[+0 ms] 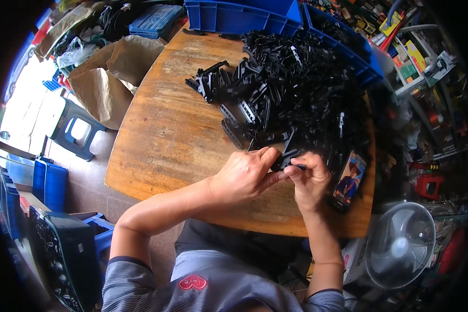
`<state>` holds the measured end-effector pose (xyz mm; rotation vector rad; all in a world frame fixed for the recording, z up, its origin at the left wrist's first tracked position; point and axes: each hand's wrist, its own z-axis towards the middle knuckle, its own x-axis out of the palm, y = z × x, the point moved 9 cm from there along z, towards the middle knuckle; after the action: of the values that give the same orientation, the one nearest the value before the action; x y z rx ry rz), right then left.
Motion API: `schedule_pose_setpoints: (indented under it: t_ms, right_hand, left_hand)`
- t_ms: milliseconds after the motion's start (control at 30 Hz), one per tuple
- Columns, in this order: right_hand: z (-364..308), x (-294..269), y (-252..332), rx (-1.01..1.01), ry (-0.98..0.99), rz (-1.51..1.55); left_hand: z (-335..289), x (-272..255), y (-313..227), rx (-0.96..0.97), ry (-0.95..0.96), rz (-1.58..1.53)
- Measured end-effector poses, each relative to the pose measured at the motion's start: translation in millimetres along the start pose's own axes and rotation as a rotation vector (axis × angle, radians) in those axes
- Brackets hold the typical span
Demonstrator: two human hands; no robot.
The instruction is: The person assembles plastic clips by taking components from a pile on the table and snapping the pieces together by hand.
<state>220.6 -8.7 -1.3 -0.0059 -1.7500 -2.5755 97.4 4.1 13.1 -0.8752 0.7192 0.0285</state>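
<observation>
Close to the table's near edge, my two hands meet over a small black plastic part [282,163]. My left hand [247,169] grips it from the left, fingers closed. From the other side my right hand [311,179] pinches the part's right end between thumb and forefinger. Fingers cover much of the part, so its full shape is hidden. Just beyond my hands a big heap of black plastic parts [307,88] spreads over the wooden table [156,130]. Several long slotted black pieces [248,111] lie loose along the heap's left edge.
A phone [348,179] with a lit screen lies right of my right hand. Blue crates [239,18] border the far side. A fan [400,247] stands at the lower right. Left of the table are brown paper bags [101,88] and a plastic stool [75,127].
</observation>
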Motion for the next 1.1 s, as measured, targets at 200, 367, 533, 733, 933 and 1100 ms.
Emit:
schedule_pose_setpoints:
  t_ms: [200, 367, 533, 733, 933, 1100]
  right_hand:
    - [5, -2, 19, -0.167, -0.089, -0.098]
    - [1, 2, 8, 0.141, 0.069, -0.008]
    - [5, 2, 17, 0.003, 0.098, -0.073]
    - [0, 25, 37, -0.365, 0.26, -0.461]
    - [18, 45, 31, -0.487, 0.332, -0.855]
    - [8, 83, -7, -0.507, 0.527, -1.06]
  left_hand:
    - [-1, 1, 3, 0.02, 0.024, -0.039]
    - [-4, 0, -4, 0.05, 0.107, -0.126]
    - [-4, -1, -8, 0.062, 0.148, -0.181]
    - [1, 1, -1, 0.073, 0.066, -0.154]
    - [-1, -62, 50, -0.154, -0.017, 0.394]
    - [-2, -38, 82, -0.306, 0.178, 0.579]
